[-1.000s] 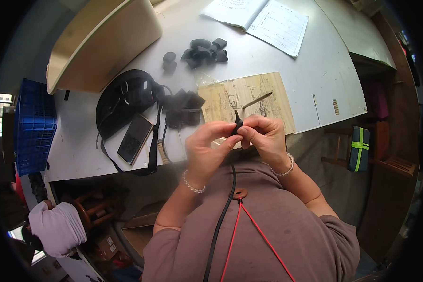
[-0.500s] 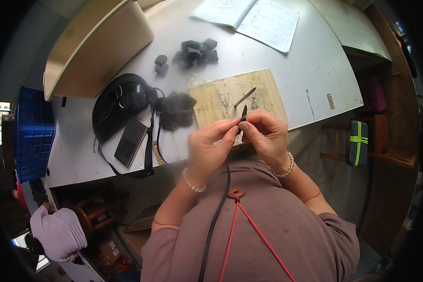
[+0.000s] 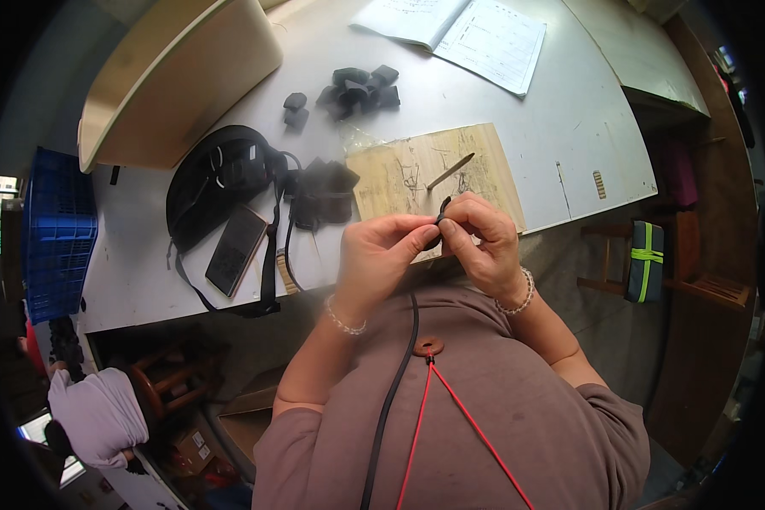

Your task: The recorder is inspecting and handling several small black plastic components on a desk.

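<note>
Both hands meet over the near edge of a wooden board (image 3: 382,183), fingertips pinched on one small, narrow black strip (image 3: 445,204). My left hand (image 3: 378,259) grips its lower part between thumb and index finger. From the other side, my right hand (image 3: 486,246) pinches it close by, with the other fingers curled. The strip's upper end pokes out above the fingertips; the rest is mostly covered, and its material is unclear. Just beyond the hands, a pointed metal spike with a flat head (image 3: 450,171) stands or lies on the board, which carries dark scribbled marks.
Small black blocky pieces (image 3: 357,93) lie in a heap behind the board, and darker pieces (image 3: 321,195) sit left of it. A black bag (image 3: 221,178), a phone (image 3: 236,252) and an open notebook (image 3: 490,44) rest on the white table. Another person (image 3: 102,416) is at lower left.
The strip's upper end has tipped and shows less above the fingertips. My right fingers have curled closer over it, while both hands stay nearly in place.
</note>
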Demonstrator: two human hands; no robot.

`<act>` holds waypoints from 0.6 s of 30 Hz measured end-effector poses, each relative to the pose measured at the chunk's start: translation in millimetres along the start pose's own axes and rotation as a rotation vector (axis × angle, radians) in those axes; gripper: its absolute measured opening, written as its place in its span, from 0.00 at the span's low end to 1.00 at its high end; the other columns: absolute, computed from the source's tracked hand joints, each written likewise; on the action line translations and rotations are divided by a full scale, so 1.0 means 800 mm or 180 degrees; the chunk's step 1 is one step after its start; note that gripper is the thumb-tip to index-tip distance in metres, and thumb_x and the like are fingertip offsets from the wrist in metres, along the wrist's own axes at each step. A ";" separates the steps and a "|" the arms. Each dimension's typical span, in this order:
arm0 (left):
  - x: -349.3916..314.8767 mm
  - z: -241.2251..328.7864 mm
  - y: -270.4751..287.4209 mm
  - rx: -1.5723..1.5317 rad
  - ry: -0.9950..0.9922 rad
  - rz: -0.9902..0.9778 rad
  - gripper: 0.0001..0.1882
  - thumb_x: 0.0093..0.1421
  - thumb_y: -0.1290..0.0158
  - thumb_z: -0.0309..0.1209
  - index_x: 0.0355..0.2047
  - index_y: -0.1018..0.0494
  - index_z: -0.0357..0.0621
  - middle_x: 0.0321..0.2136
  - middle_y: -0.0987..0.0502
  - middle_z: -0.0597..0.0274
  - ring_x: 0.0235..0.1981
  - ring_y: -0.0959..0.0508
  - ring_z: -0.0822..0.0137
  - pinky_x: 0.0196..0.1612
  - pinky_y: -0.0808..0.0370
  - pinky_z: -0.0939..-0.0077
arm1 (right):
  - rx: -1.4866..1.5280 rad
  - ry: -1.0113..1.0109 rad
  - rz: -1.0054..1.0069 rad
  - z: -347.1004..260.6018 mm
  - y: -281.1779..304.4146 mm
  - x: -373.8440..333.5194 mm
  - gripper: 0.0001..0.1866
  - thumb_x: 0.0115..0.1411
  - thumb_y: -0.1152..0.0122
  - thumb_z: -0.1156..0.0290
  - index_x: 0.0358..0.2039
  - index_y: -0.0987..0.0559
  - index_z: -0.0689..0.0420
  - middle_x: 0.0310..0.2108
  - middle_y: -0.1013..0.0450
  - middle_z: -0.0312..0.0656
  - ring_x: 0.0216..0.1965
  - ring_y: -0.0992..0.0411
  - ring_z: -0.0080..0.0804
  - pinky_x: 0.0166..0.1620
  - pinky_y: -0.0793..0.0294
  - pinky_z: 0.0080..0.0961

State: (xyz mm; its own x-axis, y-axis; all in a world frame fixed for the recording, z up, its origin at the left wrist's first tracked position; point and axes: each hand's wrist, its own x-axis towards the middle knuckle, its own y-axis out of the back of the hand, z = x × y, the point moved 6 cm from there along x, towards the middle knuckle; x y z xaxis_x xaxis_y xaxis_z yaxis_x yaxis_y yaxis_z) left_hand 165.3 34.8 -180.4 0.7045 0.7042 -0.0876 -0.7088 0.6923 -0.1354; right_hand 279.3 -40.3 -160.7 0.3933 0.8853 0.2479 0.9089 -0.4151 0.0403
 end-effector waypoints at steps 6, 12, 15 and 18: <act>-0.001 0.007 0.002 0.0477 0.0264 -0.0038 0.04 0.53 0.45 0.23 0.29 0.25 0.35 0.23 0.23 0.65 0.26 0.25 0.79 0.30 0.28 0.87 | -0.1059 0.0531 -0.0169 -0.019 0.002 0.003 0.04 0.47 0.43 0.81 0.20 0.29 0.62 0.18 0.35 0.37 0.17 0.33 0.20 0.21 0.35 0.15; -0.003 0.024 -0.006 0.1520 -0.0737 0.0137 0.04 0.51 0.45 0.23 0.28 0.26 0.36 0.24 0.23 0.61 0.26 0.23 0.73 0.31 0.27 0.82 | -0.1282 0.0121 0.0082 -0.020 0.006 0.003 0.07 0.45 0.38 0.77 0.18 0.29 0.61 0.19 0.31 0.36 0.16 0.31 0.23 0.22 0.31 0.17; -0.006 0.032 -0.011 0.1835 -0.1129 0.0057 0.05 0.48 0.44 0.22 0.28 0.26 0.38 0.26 0.23 0.58 0.27 0.22 0.65 0.32 0.27 0.79 | -0.0723 -0.0329 0.0069 -0.002 0.014 -0.001 0.05 0.46 0.37 0.76 0.23 0.26 0.60 0.23 0.28 0.38 0.18 0.29 0.24 0.23 0.30 0.19; -0.010 0.036 -0.014 0.1928 -0.1451 0.0142 0.08 0.46 0.45 0.21 0.29 0.28 0.40 0.26 0.25 0.58 0.28 0.25 0.60 0.31 0.29 0.72 | -0.0919 -0.0066 -0.0079 0.000 0.013 -0.003 0.07 0.47 0.40 0.79 0.29 0.25 0.60 0.26 0.26 0.41 0.21 0.27 0.27 0.25 0.28 0.20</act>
State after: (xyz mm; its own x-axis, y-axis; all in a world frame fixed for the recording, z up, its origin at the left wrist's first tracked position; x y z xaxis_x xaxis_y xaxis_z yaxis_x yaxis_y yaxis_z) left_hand 167.0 25.8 -149.7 0.6840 0.6379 0.3540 -0.7241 0.5345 0.4359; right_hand 288.1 -47.1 -160.9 0.3768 0.8989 0.2237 0.8424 -0.4330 0.3207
